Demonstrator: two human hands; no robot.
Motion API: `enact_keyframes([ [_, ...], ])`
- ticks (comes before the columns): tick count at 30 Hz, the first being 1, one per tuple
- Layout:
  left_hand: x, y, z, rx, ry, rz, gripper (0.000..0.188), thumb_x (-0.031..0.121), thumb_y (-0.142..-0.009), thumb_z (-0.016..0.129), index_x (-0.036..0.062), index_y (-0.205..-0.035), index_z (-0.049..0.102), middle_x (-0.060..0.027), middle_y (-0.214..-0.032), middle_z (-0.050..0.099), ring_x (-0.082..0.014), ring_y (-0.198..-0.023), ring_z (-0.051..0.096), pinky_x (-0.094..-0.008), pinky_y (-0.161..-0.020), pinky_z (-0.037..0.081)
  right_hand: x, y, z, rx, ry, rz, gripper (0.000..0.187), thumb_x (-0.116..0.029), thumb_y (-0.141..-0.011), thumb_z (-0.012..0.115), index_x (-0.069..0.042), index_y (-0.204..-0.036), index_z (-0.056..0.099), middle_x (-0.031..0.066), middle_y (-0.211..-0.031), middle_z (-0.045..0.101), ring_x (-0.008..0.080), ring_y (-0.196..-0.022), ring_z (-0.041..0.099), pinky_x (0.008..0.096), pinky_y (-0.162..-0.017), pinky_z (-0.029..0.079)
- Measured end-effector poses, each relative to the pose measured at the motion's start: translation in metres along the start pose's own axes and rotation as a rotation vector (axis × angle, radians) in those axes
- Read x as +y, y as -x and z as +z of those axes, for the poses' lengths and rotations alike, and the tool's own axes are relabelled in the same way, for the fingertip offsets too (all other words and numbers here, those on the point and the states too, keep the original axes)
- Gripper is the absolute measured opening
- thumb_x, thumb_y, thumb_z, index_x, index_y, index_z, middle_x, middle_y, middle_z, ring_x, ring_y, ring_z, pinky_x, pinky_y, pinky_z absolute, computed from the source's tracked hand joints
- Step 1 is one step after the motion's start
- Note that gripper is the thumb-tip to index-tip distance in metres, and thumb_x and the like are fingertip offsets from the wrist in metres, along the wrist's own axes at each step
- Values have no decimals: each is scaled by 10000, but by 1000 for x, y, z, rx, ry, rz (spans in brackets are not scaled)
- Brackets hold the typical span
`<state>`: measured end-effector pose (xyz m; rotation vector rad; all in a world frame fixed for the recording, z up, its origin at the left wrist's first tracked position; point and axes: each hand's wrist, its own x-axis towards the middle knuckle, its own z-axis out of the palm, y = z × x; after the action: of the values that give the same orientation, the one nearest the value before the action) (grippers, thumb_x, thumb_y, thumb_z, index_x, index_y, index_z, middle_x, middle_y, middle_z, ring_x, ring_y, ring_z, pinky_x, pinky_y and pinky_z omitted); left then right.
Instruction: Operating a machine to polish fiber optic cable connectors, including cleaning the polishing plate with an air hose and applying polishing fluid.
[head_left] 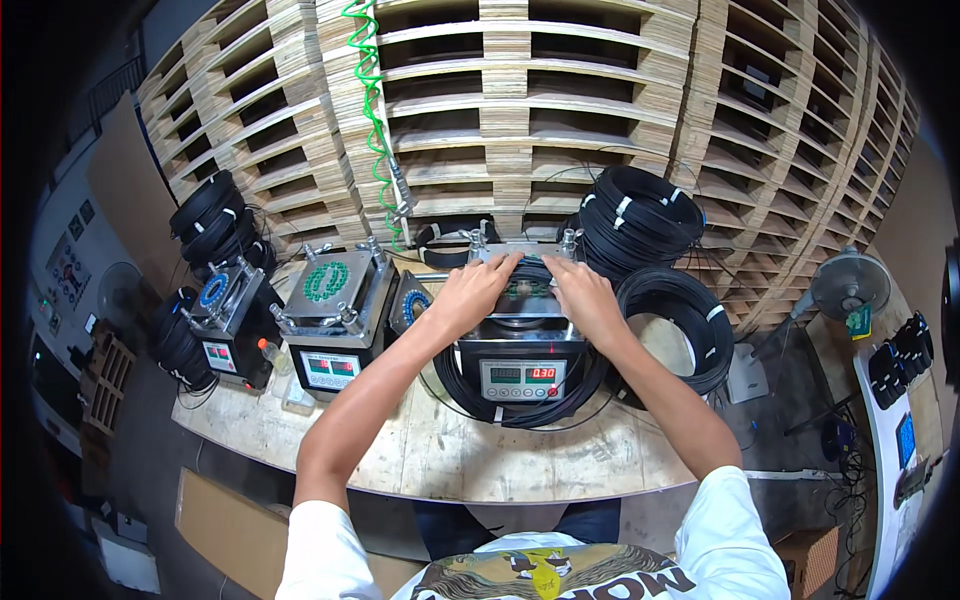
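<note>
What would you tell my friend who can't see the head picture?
A person's left hand and right hand are at the top of a machine with a lit display and black cable looped around its front. Similar machines stand to the left on a wooden bench, black coils to the right, wooden pallets behind.

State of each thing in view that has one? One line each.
Left hand: at centre machine's top, grip unclear
Right hand: same, grip unclear
Centre machine's display: lit, red digits
Silver-topped machine's display: lit
Far-left machine's display: lit
Black coil stack: bound with white ties
Green hose: hanging, coiled
Right-side fan: spinning or not, can't tell
</note>
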<state>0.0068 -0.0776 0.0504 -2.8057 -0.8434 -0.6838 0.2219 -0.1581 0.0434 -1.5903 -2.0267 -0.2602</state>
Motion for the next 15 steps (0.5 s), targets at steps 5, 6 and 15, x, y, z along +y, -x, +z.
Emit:
enact_keyframes([
  [5,-4,-22,-26,-125,44,-55,601,-16,-841,600,38,-1423,456,-196,-1182,677,-392,-1044,683,-500,-808,586,5,-27,-22,-82,-129,11,418,-47,-879,675,-35,-1294,629,189,-1219,681,397,-1054,668,471,-897,563],
  [6,-11,-26,-33,-97,73,-33,574,-9,-852,588,32,-1412,468,-206,-1194,673,-400,-1043,680,-502,-823,581,4,-36,-28,-68,-142,-25,385,-33,-875,665,-21,-1259,641,203,-1152,699,385,-1020,686,496,-841,578],
  [15,-16,-30,-41,-11,146,33,501,169,-992,581,43,-1456,441,-238,-1251,628,-431,-1133,607,-495,-923,508,13,-43,-28,41,-79,-127,404,-129,-926,654,-19,-1310,595,173,-1210,675,393,-1105,647,502,-877,555],
])
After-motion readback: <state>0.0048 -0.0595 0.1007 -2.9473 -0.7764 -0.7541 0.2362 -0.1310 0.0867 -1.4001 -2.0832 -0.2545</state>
